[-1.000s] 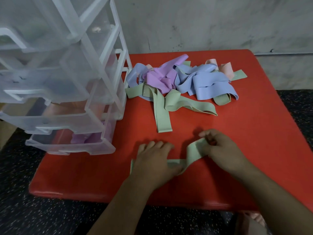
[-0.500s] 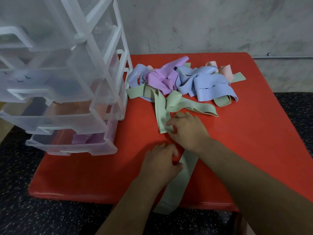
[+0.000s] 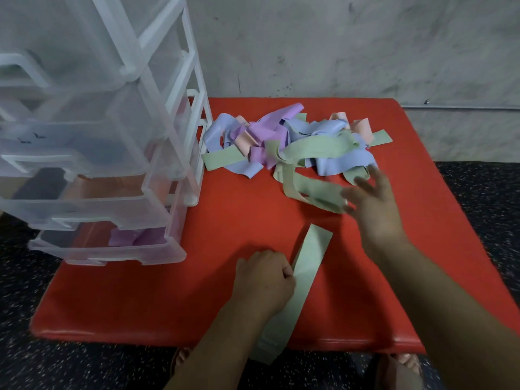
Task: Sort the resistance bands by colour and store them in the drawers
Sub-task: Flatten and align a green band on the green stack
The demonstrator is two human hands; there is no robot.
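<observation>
Since half a second ago: right hand (image 3: 371, 206) has left the strip's far end and gone out toward the pile; a green length now lies across the top of the pile. Nearest: strip (image 3: 302, 274), a flattened green band, lies straight on the red worktop (image 3: 140, 305), its near end hanging over the edge. Left hand (image 3: 263, 280) at its left edge, fingers curled, thumb apparently pinching that edge. Beyond, right hand motion-blurred, fingers spread, holding nothing, just beside a loose green band (image 3: 309, 188). Behind that, pile (image 3: 284, 142) of tangled blue, purple, peach and green bands. Drawers (image 3: 98, 170) at far left: purple in the bottom one, peach above. Judgement: bands light, limp, stretchy, probably clingy; take a free end and draw out slowly, or neighbours will come along.
</observation>
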